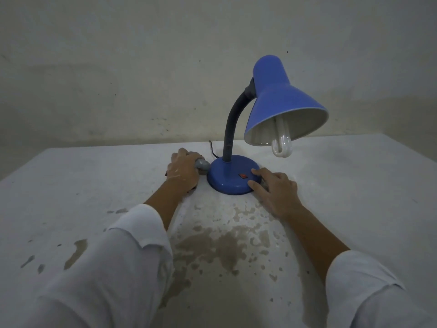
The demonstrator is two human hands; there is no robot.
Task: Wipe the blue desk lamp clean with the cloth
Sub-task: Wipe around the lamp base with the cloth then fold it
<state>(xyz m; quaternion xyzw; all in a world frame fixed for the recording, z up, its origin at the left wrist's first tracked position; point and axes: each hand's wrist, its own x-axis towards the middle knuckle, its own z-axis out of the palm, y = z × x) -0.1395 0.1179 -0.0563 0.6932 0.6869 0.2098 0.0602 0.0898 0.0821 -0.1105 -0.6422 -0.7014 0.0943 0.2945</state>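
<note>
From the head camera, we steady the blue metal gooseneck desk lamp [238, 178] mid-table, open right hand [272, 188] on its weighty-looking base, left hand [183, 170] clenched around the soft grey cloth [202, 164]; the exposed bulb [281, 146] looks fragile.

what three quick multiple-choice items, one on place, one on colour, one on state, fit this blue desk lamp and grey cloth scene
1. Where is the left hand with the crumpled grey cloth?
A. at the left edge of the round blue lamp base
B. on top of the blue cone shade
C. under the white tube bulb

2. What colour is the small switch on the base?
A. green
B. red
C. white

3. What state is the bulb in?
A. glowing
B. missing
C. unlit

Key: 1 A, the cloth meets the base's left rim; 2 B, the switch shows red beside the right hand; 3 C, the bulb hangs dark inside the shade.
</note>
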